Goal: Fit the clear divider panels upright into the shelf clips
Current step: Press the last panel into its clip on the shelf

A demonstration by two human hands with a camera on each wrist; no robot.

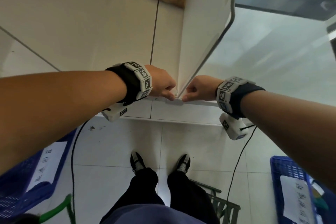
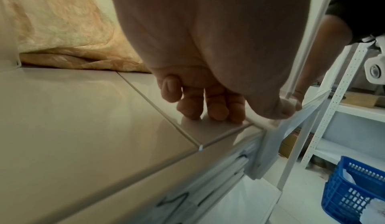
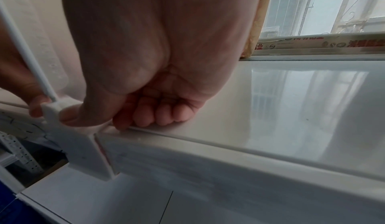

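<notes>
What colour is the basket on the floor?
Blue. The basket shows best in the left wrist view.

White tiled floor (image 1: 112,143), blue baskets (image 1: 291,174), barred window (image 3: 308,6), perhaps curtain (image 2: 52,21)

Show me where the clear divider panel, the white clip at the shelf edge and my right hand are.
clear divider panel (image 1: 209,29), head view, on its upright face.
white clip (image 3: 83,145), right wrist view, on its front face.
right hand (image 1: 200,88), head view, on its back.

The person wears a black wrist strap (image 1: 127,80) on each arm, with white blocks (image 1: 141,78) carrying black square markers; thin black cables (image 1: 72,151) hang down; black trousers (image 1: 145,192); black-and-white shoes (image 1: 136,162).
</notes>
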